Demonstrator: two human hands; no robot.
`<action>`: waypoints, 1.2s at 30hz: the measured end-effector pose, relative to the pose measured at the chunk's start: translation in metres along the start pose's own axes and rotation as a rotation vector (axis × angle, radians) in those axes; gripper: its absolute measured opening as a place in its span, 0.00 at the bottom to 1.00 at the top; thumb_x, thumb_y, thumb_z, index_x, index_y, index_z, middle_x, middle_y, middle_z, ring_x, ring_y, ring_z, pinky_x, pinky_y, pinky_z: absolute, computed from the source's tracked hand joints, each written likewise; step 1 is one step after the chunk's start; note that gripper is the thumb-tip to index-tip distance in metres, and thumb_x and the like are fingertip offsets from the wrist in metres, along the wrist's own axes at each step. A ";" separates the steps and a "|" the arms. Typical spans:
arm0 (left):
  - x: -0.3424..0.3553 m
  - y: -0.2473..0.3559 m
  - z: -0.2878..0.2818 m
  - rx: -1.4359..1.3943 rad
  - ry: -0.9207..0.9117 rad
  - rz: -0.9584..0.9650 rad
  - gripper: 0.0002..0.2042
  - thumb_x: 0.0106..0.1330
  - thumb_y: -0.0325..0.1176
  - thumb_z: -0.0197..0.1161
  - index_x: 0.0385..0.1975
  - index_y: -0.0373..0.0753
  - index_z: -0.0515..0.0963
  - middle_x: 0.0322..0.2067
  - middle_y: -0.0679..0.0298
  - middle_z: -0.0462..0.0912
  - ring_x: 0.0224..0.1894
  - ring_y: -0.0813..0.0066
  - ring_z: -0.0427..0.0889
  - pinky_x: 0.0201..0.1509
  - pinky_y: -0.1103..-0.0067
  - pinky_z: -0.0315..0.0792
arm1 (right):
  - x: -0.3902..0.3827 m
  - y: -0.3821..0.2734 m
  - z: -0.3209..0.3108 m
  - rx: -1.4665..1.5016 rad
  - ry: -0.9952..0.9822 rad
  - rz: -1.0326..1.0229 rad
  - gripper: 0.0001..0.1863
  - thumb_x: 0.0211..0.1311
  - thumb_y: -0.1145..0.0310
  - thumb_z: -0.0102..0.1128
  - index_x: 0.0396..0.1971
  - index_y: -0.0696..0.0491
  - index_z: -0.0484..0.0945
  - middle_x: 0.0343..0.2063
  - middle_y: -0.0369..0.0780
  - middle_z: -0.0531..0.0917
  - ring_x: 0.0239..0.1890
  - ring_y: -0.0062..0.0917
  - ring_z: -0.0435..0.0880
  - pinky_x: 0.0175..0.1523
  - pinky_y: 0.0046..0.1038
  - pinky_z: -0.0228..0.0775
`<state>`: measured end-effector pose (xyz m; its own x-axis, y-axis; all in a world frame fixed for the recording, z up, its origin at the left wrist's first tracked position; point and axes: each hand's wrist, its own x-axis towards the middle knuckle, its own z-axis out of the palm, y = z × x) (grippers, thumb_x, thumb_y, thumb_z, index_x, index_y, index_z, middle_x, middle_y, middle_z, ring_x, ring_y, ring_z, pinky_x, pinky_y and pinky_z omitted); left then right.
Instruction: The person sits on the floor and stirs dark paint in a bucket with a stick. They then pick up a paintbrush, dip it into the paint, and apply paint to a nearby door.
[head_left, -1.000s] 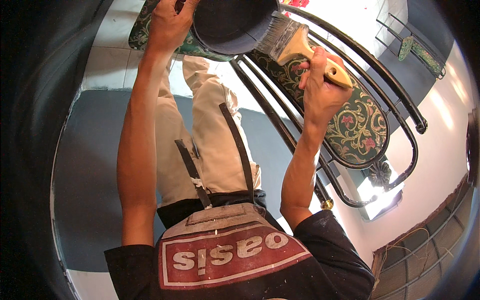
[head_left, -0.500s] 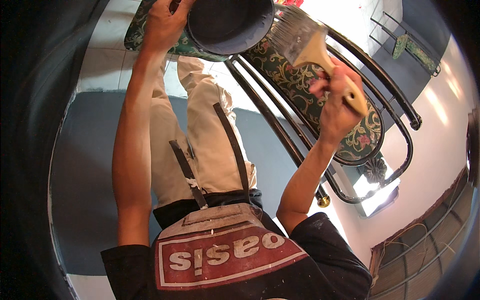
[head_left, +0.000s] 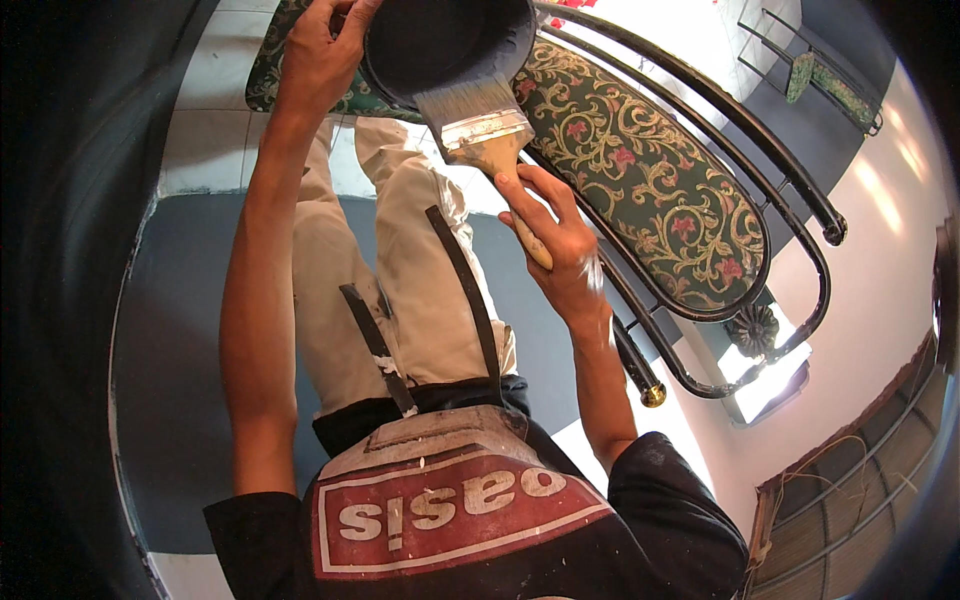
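- Paintbrush [head_left: 480, 125] pointing bristles-up at the top centre of the view, pale bristles touching the rim of a dark round pot [head_left: 440, 45].
- Metal ferrule and wooden handle smeared with pale paint; handle running down into the right hand [head_left: 555, 245].
- Right hand gripping the handle, fingers [head_left: 530, 195] wrapping closed around it, thumb lying along the wood.
- Left hand [head_left: 320, 50] clasping the pot's left side, fingers curling tight over the rim, holding it up at the top edge of the view.
- Pot interior looking dark; contents not telling apart from the wall.
- Just behind pot and brush: green floral cushion [head_left: 650, 190] sitting in a black tubular metal frame [head_left: 790, 200], curving off toward the right.
- Brass-coloured cap [head_left: 655, 395] showing at one tube end, near the right forearm.
- Below the hands: light trousers [head_left: 400, 270] with dark straps, then a dark apron with a red panel [head_left: 450, 510] at the lower edge.
- Grey painted floor [head_left: 180, 380] spreading under the legs, pale tiles [head_left: 210, 120] lying beyond it.
- Dark curved surface [head_left: 70, 300] filling the left rim.
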<state>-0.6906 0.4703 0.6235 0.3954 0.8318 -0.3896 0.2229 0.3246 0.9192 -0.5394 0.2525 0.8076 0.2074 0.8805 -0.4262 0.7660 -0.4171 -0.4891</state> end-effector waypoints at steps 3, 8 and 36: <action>0.000 0.003 0.000 0.050 0.002 -0.001 0.09 0.79 0.33 0.58 0.48 0.34 0.79 0.35 0.64 0.86 0.38 0.80 0.83 0.41 0.80 0.78 | -0.007 -0.002 -0.005 -0.034 -0.019 0.004 0.29 0.57 0.83 0.71 0.60 0.49 0.81 0.56 0.44 0.81 0.53 0.37 0.86 0.53 0.36 0.85; 0.004 0.001 -0.003 0.079 -0.001 0.007 0.10 0.78 0.34 0.59 0.49 0.34 0.79 0.36 0.61 0.87 0.39 0.77 0.85 0.42 0.78 0.79 | -0.021 -0.008 -0.010 -0.027 -0.059 0.036 0.28 0.58 0.81 0.72 0.60 0.48 0.82 0.56 0.44 0.81 0.52 0.37 0.87 0.51 0.36 0.85; -0.156 -0.044 -0.090 0.117 0.215 -0.062 0.14 0.69 0.40 0.69 0.46 0.37 0.79 0.36 0.58 0.88 0.41 0.62 0.88 0.48 0.64 0.80 | -0.002 -0.189 -0.130 2.039 -0.105 -0.232 0.30 0.76 0.54 0.55 0.69 0.56 0.67 0.65 0.44 0.77 0.67 0.34 0.74 0.73 0.40 0.61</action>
<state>-0.8423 0.3664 0.6489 0.1819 0.8925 -0.4128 0.3473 0.3345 0.8761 -0.6051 0.3589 0.9994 0.1414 0.9602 -0.2410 -0.8879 0.0154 -0.4598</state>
